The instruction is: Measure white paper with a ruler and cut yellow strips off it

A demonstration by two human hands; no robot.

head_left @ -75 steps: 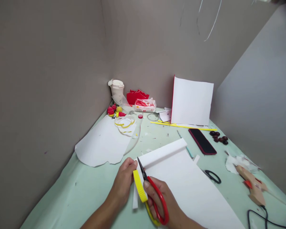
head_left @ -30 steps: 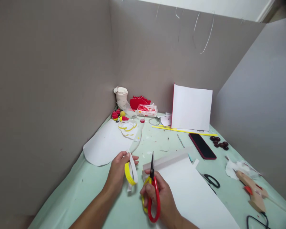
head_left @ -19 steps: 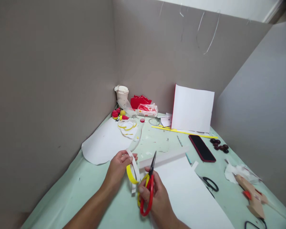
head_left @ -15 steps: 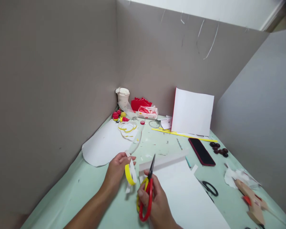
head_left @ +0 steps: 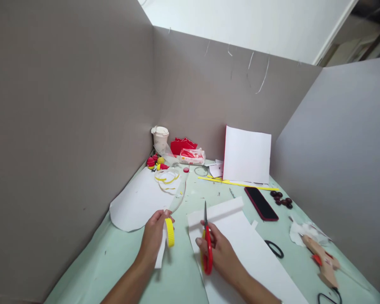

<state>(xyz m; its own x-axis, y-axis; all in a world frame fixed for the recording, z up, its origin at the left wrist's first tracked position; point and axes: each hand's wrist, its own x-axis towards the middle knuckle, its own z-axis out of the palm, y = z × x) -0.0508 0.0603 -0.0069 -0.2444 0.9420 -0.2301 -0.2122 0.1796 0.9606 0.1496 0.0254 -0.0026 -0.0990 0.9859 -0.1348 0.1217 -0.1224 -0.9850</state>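
Note:
My left hand is closed around a paper strip, white on one side, with a curled ribbed yellow piece hanging beside the fingers. Whether the two are one piece I cannot tell. In my right hand are red-and-yellow-handled scissors, blades pointing up and away, looking closed. That hand is over a large white sheet whose far edge is folded over. Beyond my left hand lies a curved white sheet with yellow-edged paper strips on it.
A glue gun, a phone, dark round pieces and black-handled scissors lie to the right. At the back stand a white cup, a tissue pack and an upright white board. Grey partitions enclose the table.
The view has tilted up and shifted. My right hand has moved right with the scissors, away from my left hand. The strip in my left hand has turned and now hangs lower.

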